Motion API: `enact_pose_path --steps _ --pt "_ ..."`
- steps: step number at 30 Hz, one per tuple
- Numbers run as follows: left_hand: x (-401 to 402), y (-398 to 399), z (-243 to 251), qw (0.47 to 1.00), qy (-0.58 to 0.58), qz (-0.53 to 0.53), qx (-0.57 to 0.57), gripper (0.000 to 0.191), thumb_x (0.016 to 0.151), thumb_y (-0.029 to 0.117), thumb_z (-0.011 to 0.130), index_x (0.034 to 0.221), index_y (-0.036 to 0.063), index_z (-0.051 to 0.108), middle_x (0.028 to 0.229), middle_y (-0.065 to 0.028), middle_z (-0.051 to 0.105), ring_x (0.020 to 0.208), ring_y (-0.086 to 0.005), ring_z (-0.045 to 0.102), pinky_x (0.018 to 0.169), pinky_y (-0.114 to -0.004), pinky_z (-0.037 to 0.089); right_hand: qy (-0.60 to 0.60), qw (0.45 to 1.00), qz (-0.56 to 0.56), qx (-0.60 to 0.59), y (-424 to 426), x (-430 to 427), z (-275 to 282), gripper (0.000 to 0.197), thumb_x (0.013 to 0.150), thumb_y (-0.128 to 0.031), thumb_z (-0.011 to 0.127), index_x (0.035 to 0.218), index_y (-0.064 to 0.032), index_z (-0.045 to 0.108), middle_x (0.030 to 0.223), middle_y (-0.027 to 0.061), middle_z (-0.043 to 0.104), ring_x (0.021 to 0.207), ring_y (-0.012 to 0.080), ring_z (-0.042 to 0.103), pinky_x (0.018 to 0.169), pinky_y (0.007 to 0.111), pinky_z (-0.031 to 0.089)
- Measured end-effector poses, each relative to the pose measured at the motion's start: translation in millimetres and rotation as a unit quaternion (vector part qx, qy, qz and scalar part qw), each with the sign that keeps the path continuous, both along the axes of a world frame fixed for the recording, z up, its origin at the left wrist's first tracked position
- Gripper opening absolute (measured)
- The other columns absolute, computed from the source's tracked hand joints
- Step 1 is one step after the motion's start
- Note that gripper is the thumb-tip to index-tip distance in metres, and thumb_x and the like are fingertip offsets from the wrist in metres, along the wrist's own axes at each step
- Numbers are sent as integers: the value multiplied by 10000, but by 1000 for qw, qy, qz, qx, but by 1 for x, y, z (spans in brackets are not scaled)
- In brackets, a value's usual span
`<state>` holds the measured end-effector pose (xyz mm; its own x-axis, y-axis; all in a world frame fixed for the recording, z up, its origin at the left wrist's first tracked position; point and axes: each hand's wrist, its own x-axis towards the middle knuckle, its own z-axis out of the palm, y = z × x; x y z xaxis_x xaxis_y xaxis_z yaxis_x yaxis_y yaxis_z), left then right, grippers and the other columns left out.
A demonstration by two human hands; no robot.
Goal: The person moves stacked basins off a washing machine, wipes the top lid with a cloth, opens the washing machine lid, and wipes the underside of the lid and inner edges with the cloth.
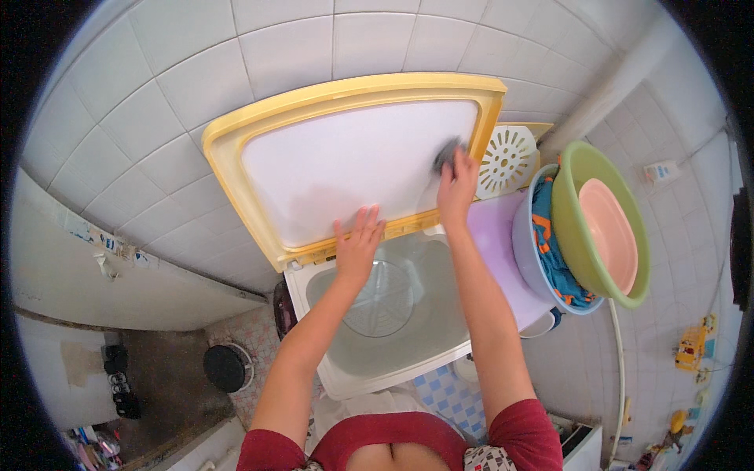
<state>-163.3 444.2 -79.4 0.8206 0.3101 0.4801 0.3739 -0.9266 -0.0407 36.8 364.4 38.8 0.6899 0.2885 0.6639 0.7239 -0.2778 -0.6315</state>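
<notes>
The raised lid (365,159) of a top-loading washing machine, white inside a yellow frame, leans against the tiled wall. My right hand (458,182) grips a dark scrubbing pad or brush (449,154), blurred, against the lid's inner face near its right edge. My left hand (358,238) has its fingers spread on the lid's lower hinge edge and holds nothing. Below my forearms is the open wash tub (436,294), with a round ribbed pulsator (380,300) at its bottom. My left forearm covers part of the tub.
On the purple surface (495,235) at right, a blue basin (524,235) holds teal and orange cloth. A green basin (568,235) with a pink basin (609,235) leans over it. Behind stands a slotted white plate (508,162). A black-topped bucket (225,368) is on the floor.
</notes>
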Motion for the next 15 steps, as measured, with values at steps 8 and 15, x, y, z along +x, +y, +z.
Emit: enact_pose_path --steps 8,15 --pt "4 -7 14 999 43 2 -18 598 864 70 536 1438 207 443 1611 -71 218 1472 -283 235 1068 -733 179 -82 993 -53 -66 -9 20 -27 521 848 71 566 1358 -11 503 1292 233 486 1191 400 483 1048 443 382" --pt "-1 -2 5 1000 -10 -18 -24 536 857 65 538 1380 175 509 1604 -83 237 1473 -294 232 1066 -739 164 -53 997 20 -51 1 19 21 535 857 92 543 1380 21 455 1287 239 466 1197 380 473 1041 414 389"
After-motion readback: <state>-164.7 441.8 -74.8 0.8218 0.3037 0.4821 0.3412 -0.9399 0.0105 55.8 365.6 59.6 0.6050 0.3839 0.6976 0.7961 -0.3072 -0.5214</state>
